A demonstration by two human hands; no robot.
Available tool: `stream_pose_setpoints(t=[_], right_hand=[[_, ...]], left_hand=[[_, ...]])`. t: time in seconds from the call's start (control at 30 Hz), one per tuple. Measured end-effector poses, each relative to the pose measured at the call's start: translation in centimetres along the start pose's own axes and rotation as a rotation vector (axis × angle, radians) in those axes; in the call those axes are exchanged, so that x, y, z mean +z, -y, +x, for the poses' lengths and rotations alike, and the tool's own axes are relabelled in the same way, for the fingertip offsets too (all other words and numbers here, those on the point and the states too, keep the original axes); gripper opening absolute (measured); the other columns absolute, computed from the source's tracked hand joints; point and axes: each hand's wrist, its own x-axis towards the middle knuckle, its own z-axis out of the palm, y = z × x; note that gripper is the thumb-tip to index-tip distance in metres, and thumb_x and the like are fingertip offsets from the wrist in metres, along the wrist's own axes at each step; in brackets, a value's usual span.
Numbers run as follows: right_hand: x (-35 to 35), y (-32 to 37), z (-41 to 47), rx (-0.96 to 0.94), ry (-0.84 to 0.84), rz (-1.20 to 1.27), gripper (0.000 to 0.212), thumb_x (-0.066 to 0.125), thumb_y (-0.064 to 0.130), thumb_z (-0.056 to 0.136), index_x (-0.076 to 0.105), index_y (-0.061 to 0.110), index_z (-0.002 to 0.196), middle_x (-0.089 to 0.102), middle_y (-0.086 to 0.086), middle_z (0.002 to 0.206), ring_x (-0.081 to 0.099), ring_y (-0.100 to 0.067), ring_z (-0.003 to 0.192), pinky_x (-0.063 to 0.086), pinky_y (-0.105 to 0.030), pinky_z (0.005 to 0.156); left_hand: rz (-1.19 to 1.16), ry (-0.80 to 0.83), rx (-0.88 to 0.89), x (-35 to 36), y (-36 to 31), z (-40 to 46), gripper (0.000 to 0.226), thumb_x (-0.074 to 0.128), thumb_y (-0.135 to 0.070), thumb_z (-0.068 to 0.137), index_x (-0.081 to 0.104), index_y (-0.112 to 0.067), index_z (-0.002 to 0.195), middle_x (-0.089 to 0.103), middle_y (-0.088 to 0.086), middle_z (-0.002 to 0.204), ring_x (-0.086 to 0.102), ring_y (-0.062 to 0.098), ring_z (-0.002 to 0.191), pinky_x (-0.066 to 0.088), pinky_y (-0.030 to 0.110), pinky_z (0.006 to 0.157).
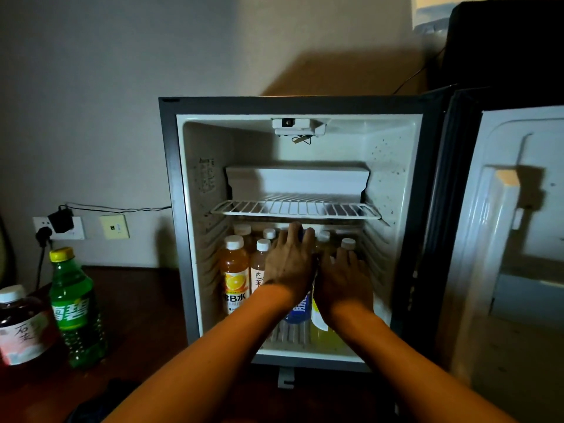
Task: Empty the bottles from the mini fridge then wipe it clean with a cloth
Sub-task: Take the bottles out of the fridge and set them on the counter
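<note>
Bottles (235,270) crowd the open mini fridge's (171,209) floor (two already on the counter (137,300)); your left hand (290,264) wraps the blue-labelled one (297,309), your right hand (345,282) lies against a yellow one (323,331), grip unclear, so lift straight out.

mini fridge (171,209): 1, door open | wire shelf (294,208): 1 | bottles outside, left of fridge: 2 — green bottle (74,306), dark bottle (21,326) | bottles inside, under shelf: at least 8 seen, some hidden behind hands | hands: 2 | wall sockets (59,228): 2 plates
</note>
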Motion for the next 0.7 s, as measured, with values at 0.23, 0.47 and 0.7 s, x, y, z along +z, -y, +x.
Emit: stream_pose_setpoints(t=[0.23,0.47,0.7], right_hand=[[-1.1,-0.3,-0.3,0.083,0.057,0.243,0.040,0.049,0.032,0.095,0.043,0.020,0.132,0.048,-0.011,0.130,0.056,-0.032,0.106,0.050,-0.041,0.081],[-2.9,0.8,-1.7,0.069,0.020,0.490,0.037,0.063,0.031,0.089,0.054,0.022,0.124,0.066,-0.002,0.102,0.064,-0.023,0.092,0.046,-0.028,0.069],[-5.2,2.0,-2.2,0.047,0.035,0.707,0.036,0.076,0.025,0.078,0.059,0.022,0.109,0.066,0.007,0.091,0.063,-0.012,0.084,0.035,-0.013,0.057]], left_hand=[[-0.009,0.083,-0.078,-2.3,0.3,-2.4,0.054,0.051,-0.055,0.090,0.036,-0.023,0.131,0.038,0.006,0.134,0.056,0.030,0.105,0.048,0.035,0.073],[-0.251,-0.052,-0.266,-4.5,1.8,-3.9,0.038,0.070,-0.051,0.077,0.064,-0.017,0.094,0.070,0.002,0.088,0.066,0.019,0.072,0.057,0.037,0.064],[-0.151,-0.052,-0.345,-7.3,3.1,-5.7,0.046,0.069,-0.066,0.067,0.063,-0.021,0.075,0.063,-0.008,0.071,0.057,0.011,0.062,0.048,0.025,0.054]])
